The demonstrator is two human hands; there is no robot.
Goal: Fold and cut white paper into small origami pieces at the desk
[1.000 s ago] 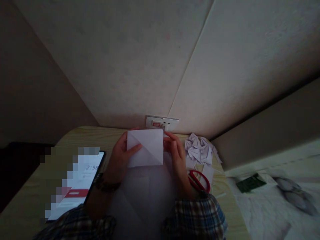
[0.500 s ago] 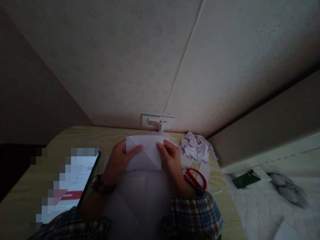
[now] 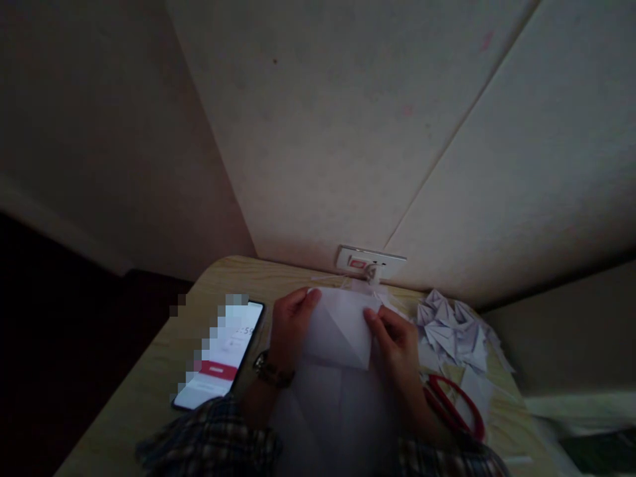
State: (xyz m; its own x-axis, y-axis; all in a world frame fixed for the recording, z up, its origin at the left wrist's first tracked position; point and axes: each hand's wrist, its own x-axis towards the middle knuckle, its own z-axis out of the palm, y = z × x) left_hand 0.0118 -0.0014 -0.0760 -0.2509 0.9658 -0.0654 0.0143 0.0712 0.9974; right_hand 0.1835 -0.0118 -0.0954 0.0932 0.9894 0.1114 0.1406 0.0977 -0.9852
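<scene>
A creased sheet of white paper (image 3: 342, 328) is held up between my two hands over the table. My left hand (image 3: 291, 328) pinches its upper left corner, thumb on top. At the upper right edge, my right hand (image 3: 397, 341) grips it between thumb and fingers. Below lies a larger white sheet (image 3: 338, 404) with fold lines, partly hidden by my arms. Red-handled scissors (image 3: 454, 404) rest beside my right wrist, their blades mostly hidden. Behind them sits a pile of folded white paper pieces (image 3: 450, 328).
A lit phone (image 3: 218, 364) lies on the wooden table (image 3: 149, 371) left of my arm. At the back, a plug sits in a wall socket (image 3: 370, 260). Paper scraps are scattered on the right side. A dark green object (image 3: 603, 450) is at the lower right, beyond the table.
The camera view has turned left, so everything sits further right in the picture. My left thumb has shifted from the sheet's face to its upper left corner. Both hands keep hold.
</scene>
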